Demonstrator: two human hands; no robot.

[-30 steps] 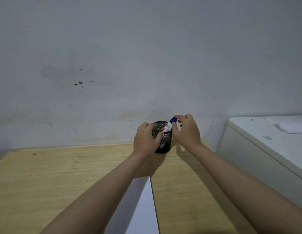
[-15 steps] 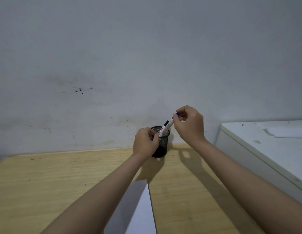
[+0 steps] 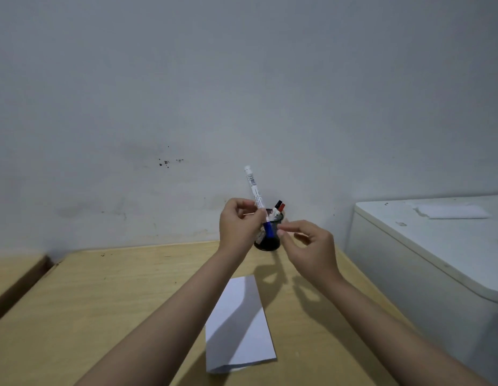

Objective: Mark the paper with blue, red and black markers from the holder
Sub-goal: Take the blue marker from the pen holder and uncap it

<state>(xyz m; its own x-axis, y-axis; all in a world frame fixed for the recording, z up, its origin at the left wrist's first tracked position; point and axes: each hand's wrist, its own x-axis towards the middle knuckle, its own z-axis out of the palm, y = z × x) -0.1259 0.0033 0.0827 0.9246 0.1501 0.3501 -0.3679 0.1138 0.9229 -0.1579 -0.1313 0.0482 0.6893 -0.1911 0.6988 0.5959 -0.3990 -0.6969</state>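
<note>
The blue marker [image 3: 255,195] had left the holder [image 3: 268,237] and passed from right hand [image 3: 309,247] to left hand [image 3: 238,227] — left grip closed round its barrel, cap end down. The right grip stood half-open, empty, at the cap's 3 o'clock. Uncapping likely followed. The paper [image 3: 238,321] lay on the tabletop [image 3: 89,296] at the holder's 6 o'clock — apparently unmarked.
</note>
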